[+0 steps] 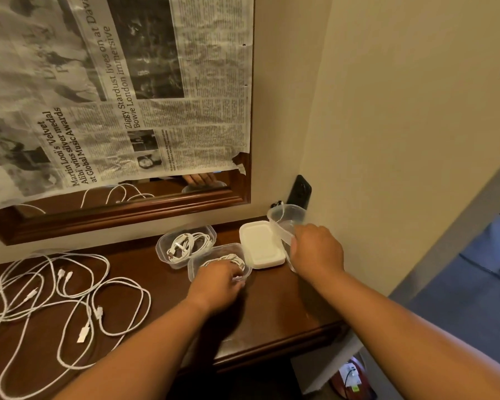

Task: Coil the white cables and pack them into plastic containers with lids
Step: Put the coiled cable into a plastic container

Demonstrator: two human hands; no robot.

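Several loose white cables (55, 295) sprawl over the left of the dark wooden table (272, 310). A clear plastic container (185, 245) behind holds one coiled cable. In front of it a second clear container (218, 262) holds another coil, and my left hand (218, 284) rests on that coil with fingers curled over it. A stack of white lids (261, 245) lies to the right. My right hand (315, 249) grips the rim of an empty clear container (286, 219), tilted up on its side beside the lids, near the wall.
A wood-framed mirror (122, 215) covered with newspaper (113, 90) hangs behind the table. A black phone (299, 192) leans against the wall in the corner. The table's front edge runs near my forearms; a blue floor shows at the right.
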